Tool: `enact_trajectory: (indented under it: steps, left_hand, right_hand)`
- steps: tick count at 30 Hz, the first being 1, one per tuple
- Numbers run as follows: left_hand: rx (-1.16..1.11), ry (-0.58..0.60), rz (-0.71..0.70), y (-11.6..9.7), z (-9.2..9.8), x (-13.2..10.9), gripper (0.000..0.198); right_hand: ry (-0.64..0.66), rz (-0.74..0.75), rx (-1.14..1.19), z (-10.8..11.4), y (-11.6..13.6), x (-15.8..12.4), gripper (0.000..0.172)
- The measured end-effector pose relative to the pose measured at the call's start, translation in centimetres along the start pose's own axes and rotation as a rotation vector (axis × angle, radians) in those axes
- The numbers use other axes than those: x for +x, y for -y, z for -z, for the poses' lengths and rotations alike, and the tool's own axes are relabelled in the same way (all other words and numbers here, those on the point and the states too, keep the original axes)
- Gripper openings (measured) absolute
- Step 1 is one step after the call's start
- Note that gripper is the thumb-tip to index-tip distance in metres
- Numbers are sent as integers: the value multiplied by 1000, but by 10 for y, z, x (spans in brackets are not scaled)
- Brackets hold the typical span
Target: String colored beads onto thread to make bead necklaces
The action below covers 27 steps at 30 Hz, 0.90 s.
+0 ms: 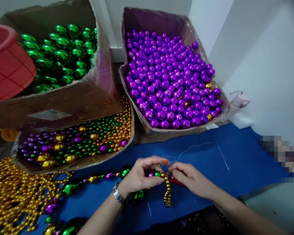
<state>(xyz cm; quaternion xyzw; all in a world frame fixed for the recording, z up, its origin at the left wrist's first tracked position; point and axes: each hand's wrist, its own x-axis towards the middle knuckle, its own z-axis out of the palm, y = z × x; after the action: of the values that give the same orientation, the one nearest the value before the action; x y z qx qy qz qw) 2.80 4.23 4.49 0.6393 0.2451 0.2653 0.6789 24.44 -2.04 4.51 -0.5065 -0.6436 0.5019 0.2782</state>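
My left hand (142, 174), wearing a metal watch, is closed on a bead strand. Small purple, green and gold beads show between its thumb and fingers. A short loop of gold beads (167, 195) hangs from this grip. Close beside it, my right hand (192, 179) pinches at the tip of the strand, where a thin white thread (188, 149) meets the fingertips. Part of a red object (177, 181) shows under the right fingers; its kind is hidden. A long strand with large green beads (70, 188) curves across the blue cloth to the left and passes behind my left hand.
Cardboard boxes hold purple balls (165, 85), green beads (63, 45) and mixed small beads (83, 140). A red basket (9, 65) stands at upper left. Gold bead chains (9, 195) pile at lower left. Thread pieces (222, 156) lie on the blue cloth (237, 147).
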Motion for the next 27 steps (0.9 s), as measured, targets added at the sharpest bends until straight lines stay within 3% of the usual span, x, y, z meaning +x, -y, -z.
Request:
enact_trajectory:
  steps: [2, 6, 10, 14, 20, 23, 27]
  left_hand:
    - [17, -19, 16, 1, 2, -1, 47]
    - [29, -35, 20, 4, 7, -2, 52]
    - [34, 34, -4, 3, 11, 0, 55]
    - [59, 82, -30, -1, 10, 1, 56]
    - [80, 37, -47, -4, 7, -2, 56]
    - [90, 12, -66, -5, 6, -3, 55]
    - [98, -2, -84, -9, 4, -3, 52]
  right_hand:
    - [-72, -34, -109, 7, -14, -12, 27]
    - [-267, -123, -604, 26, -63, -45, 29]
    - [-340, -193, -766, 31, -97, -68, 35]
    - [-246, -94, -793, 13, -90, -58, 30]
    - [-125, -24, -752, -24, -83, -34, 25]
    - [-95, -10, -683, -25, -79, -34, 23]
    - [-46, 50, -547, -10, -50, -33, 15]
